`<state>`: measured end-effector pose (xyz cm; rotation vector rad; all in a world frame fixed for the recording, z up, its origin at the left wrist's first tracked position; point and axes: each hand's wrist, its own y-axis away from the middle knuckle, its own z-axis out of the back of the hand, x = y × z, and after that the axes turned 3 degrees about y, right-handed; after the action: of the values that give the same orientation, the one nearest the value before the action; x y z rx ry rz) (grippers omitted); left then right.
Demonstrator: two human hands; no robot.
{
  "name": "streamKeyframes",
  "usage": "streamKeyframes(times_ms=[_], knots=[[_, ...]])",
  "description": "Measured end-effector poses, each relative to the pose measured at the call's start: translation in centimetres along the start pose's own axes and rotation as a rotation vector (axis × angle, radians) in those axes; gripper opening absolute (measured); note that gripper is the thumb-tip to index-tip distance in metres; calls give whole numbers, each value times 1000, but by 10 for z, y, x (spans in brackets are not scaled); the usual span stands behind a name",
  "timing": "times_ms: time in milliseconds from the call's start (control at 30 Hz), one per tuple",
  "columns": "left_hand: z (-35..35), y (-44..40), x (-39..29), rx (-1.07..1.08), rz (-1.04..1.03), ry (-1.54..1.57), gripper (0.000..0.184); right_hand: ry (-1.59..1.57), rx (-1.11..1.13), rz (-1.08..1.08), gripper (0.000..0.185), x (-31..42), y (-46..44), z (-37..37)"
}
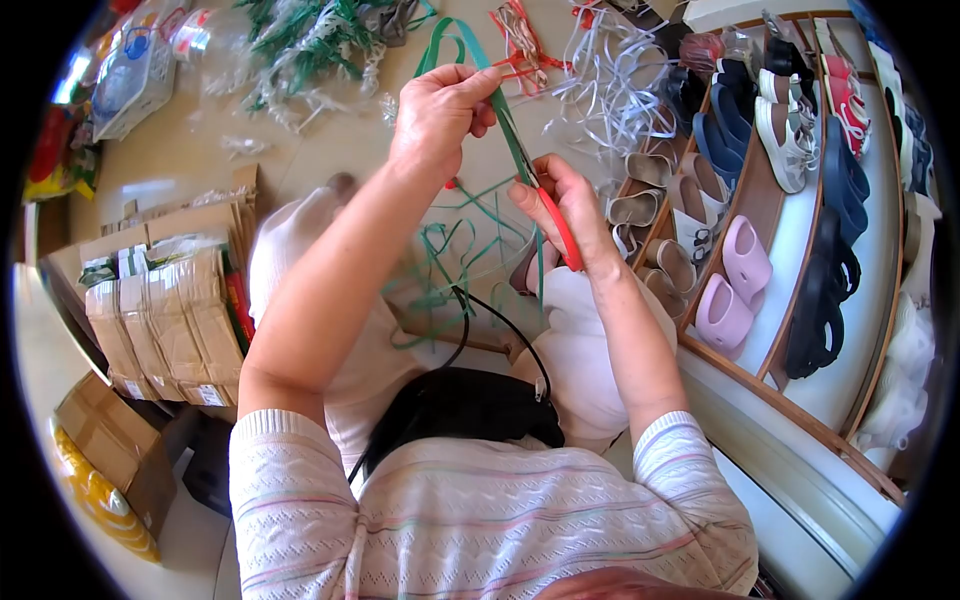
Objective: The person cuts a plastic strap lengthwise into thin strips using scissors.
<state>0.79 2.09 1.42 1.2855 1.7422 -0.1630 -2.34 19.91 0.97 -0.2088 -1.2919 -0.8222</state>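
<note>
My left hand [440, 115] is raised at the top centre, its fingers pinching a green ribbon [508, 125]. The ribbon loops up behind the fingers and runs down to the right. Lower and to the right, my right hand [565, 205] is closed around red-handled scissors [557, 227]. The scissor blades point up and lie along the ribbon's lower part. Thin green strips [470, 240] hang and lie below the hands, partly blurred. A black bag [460, 405] with a cord rests on my lap.
A rack of shoes [780, 370] stands at the right. Cardboard boxes [165, 320] are stacked at the left. Green and white strands [305, 45] and white ribbons [620, 85] lie on the floor ahead. A white basket [135, 85] stands at the upper left.
</note>
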Motion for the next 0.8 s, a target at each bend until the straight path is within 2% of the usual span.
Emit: streamKeyframes(times_ms=[133, 267, 333, 533, 700, 800], knots=[[10, -12, -12, 21, 64, 122, 4, 27, 58, -138, 36, 9, 6, 4], [10, -14, -15, 3, -30, 164, 11, -78, -39, -46, 39, 3, 4, -3], [7, -9, -8, 6, 20, 127, 10, -109, -80, 53, 40, -6, -2, -5], [6, -4, -4, 37, 23, 73, 13, 123, -15, -10, 33, -1, -1, 4], [6, -8, -8, 37, 30, 39, 11, 113, -105, 29, 36, -2, 1, 3], [10, -13, -19, 0, -48, 97, 10, 72, -123, 83, 36, -5, 1, 1]])
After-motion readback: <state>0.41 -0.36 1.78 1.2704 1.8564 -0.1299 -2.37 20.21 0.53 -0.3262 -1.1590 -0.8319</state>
